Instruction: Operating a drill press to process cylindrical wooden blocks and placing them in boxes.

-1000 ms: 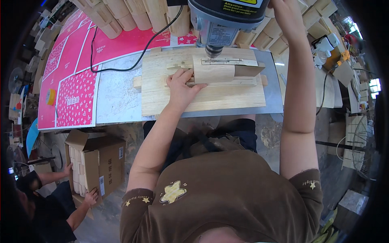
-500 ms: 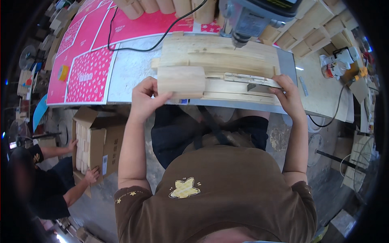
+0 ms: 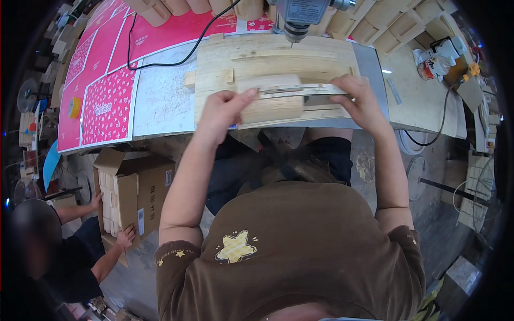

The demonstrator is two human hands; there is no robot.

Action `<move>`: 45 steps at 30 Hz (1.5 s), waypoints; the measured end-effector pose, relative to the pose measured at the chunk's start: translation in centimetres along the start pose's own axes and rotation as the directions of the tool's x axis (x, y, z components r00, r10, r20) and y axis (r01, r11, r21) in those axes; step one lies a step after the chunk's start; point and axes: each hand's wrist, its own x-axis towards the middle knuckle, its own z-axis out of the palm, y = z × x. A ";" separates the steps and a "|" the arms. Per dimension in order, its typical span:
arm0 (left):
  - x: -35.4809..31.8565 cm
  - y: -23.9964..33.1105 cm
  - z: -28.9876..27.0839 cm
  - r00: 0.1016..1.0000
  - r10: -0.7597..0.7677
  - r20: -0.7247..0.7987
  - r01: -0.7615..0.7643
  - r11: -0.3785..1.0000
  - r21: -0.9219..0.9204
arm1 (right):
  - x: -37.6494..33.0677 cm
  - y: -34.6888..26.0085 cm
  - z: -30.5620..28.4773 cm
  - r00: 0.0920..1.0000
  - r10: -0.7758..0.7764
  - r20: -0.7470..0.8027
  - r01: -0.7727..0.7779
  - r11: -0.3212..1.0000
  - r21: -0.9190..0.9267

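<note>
A pale wooden block (image 3: 276, 109) with a rounded face is at the front of the wooden board (image 3: 214, 59), slightly blurred. My left hand (image 3: 219, 112) is closed on its left end, with the thumb over the face. Across the block lies a thin, light-coloured slotted strip (image 3: 300, 90). Its right end is pinched in my right hand (image 3: 360, 101), and its left end reaches close to my left thumb. A dark flat piece (image 3: 319, 100) shows below the strip. Whether the strip touches the block I cannot tell.
A drill press head (image 3: 297, 29) with its bit stands over the board's back. Wooden pieces (image 3: 369, 27) are stacked behind right. A black cable (image 3: 187, 59) crosses the pink sheet (image 3: 110, 107). To my left, another person's hands (image 3: 126, 237) hold a cardboard box (image 3: 147, 198) of wooden pieces.
The block and my left hand have moved right. The strip has shifted left across the block, with my right hand still on its end. The whole view has shifted slightly.
</note>
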 end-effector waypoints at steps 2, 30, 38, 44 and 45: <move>0.6 -0.6 1.1 0.997 0.012 0.076 -0.013 1.000 0.008 | 0.2 0.5 0.3 0.998 0.006 -0.067 -0.012 0.996 -0.090; 6.6 -3.8 0.9 0.682 0.725 0.098 -0.542 0.411 0.733 | 16.2 -6.5 -13.0 0.766 0.345 -0.543 -0.070 0.884 0.462; 6.6 -3.7 0.9 0.678 0.728 0.103 -0.552 0.411 0.726 | 6.1 -9.2 -6.1 0.807 -0.181 -0.562 -0.093 0.901 -0.424; 6.7 -4.0 1.0 0.676 0.731 0.099 -0.548 0.407 0.731 | 4.7 -2.8 2.5 0.677 -0.310 -0.667 0.141 0.945 -0.295; 6.7 -4.1 1.0 0.651 0.753 0.093 -0.559 0.393 0.730 | 4.5 -2.0 3.0 0.699 -0.239 -0.674 0.089 0.964 -0.250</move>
